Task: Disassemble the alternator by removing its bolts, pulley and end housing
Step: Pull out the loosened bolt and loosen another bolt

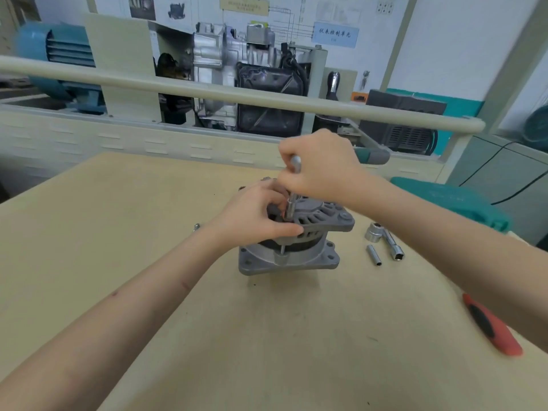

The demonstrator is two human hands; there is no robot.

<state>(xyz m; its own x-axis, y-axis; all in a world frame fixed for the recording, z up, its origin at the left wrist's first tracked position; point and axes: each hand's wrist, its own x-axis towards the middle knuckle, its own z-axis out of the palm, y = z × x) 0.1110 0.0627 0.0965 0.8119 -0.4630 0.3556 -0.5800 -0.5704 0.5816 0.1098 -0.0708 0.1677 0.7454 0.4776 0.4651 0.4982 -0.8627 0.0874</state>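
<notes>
The right hand (323,164) has its grip curled tight around the top of a socket wrench (292,200), whose silver shaft stands nearly upright and comes down onto the top of the alternator (296,235); the wrench's grey-and-green handle (372,155) sticks out past the hand toward the far right. The left hand (255,216) rests on the near-left side of the upper end housing (323,216), fingers curled over its ribbed rim and thumb pressed against the edge, its fingertips just beside the socket at the foot of the wrench. The alternator stands on end near the middle of the pale wooden worktop (148,262), its square-flanged lower housing (258,262) flat on the surface and a thin through bolt (282,248) showing in the gap between the two housings. Just to its right lie a large socket (374,231), a longer socket bar (393,246) touching it, and a small slim socket (374,255) close by. A small loose bolt (196,226) lies to the left of the alternator. At the right edge of the worktop lies a red-and-black handle (490,324), and behind the right forearm sits a teal tool case (456,200)
</notes>
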